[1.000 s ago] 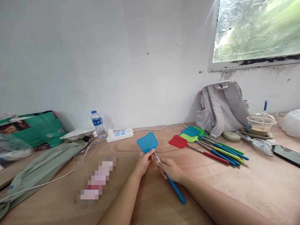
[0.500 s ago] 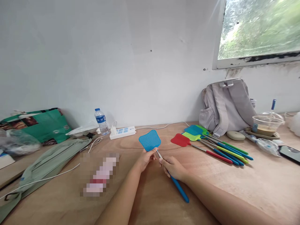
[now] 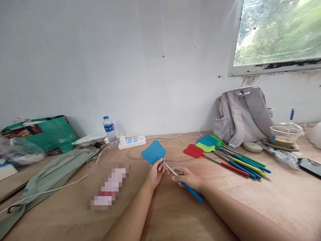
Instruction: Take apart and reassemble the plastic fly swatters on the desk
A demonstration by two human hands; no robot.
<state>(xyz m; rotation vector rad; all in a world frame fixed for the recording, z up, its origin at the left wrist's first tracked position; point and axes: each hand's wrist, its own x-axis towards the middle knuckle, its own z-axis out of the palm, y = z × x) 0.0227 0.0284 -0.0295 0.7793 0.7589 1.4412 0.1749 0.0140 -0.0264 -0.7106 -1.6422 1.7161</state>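
A blue fly swatter lies slantwise between my two hands, its mesh head up to the left and its blue grip down to the right. My left hand pinches it where the head meets the metal rod. Around the upper end of the grip, my right hand is closed with the thumb across it; a stretch of silver rod shows between the hands. To the right lies a pile of other fly swatters, with a red fly swatter nearest and green, yellow-green and blue ones behind.
A power strip and a water bottle stand by the wall. Left are a grey-green bag, a green bag and a blurred-out item. Right are a grey backpack, a plastic cup and a phone.
My right hand has slid down the rod to the grip, baring more metal between the hands. The swatter's head has shifted a little left.
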